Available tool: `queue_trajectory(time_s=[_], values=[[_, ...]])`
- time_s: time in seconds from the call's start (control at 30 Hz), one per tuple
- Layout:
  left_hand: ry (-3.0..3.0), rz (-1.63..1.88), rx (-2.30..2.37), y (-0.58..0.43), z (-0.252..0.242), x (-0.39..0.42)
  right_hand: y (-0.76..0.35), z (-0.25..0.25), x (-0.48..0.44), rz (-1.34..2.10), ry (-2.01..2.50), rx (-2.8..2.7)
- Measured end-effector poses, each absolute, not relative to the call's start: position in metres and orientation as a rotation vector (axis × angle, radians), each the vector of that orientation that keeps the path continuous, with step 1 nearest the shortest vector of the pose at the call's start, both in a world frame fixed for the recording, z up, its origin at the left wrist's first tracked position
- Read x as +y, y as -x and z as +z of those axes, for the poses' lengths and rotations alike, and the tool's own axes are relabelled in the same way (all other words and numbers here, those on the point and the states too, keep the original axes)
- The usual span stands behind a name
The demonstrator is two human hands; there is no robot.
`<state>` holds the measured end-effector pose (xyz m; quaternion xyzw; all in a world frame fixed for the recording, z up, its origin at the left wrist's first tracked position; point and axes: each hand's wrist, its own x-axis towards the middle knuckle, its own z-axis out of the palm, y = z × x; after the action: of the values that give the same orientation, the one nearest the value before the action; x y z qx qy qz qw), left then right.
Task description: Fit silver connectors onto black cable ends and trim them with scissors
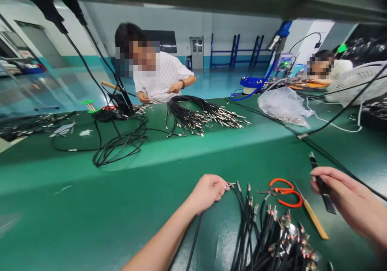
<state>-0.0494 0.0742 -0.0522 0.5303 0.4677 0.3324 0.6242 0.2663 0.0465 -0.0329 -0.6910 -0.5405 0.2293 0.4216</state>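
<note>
My left hand (208, 192) is closed in a pinch near the centre of the head view, on the silvery end of a black cable (195, 238) that hangs down below it. At the right, my right hand (335, 186) grips a dark tool (326, 198) with a pale tip pointing up and away. Between my hands lies a large bundle of black cables (250, 226) with metal ends. Orange-handled scissors (298, 200) rest just beyond the bundle, beside a thin tool with a yellow handle (316, 220).
Across the green table (121, 194), a person (166, 75) handles cables behind another cable pile (193, 113). Coiled black cable (117, 146) lies at the left. A plastic bag (284, 105), blue reel (252, 82) and white fan (356, 83) stand at the right, near another person (341, 67).
</note>
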Motion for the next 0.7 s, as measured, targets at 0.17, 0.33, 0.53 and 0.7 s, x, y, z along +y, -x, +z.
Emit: queue_trajectory(time_s=[0.17,0.33,0.53,0.7], values=[[-1.218,0.692,1.004,0.055,-0.046,0.075,-0.202,-0.019,0.026,1.326,1.238,-1.018],[-1.268,0.789,1.174,0.045,-0.053,0.071,-0.171,-0.031,0.016,1.482,1.048,-1.020],[-1.433,0.742,1.310,0.053,-0.054,0.078,-0.166,-0.015,0.022,1.378,1.035,-1.095],[-1.766,0.671,1.360,0.063,-0.051,0.081,-0.150,-0.004,0.033,1.409,1.084,-1.185]])
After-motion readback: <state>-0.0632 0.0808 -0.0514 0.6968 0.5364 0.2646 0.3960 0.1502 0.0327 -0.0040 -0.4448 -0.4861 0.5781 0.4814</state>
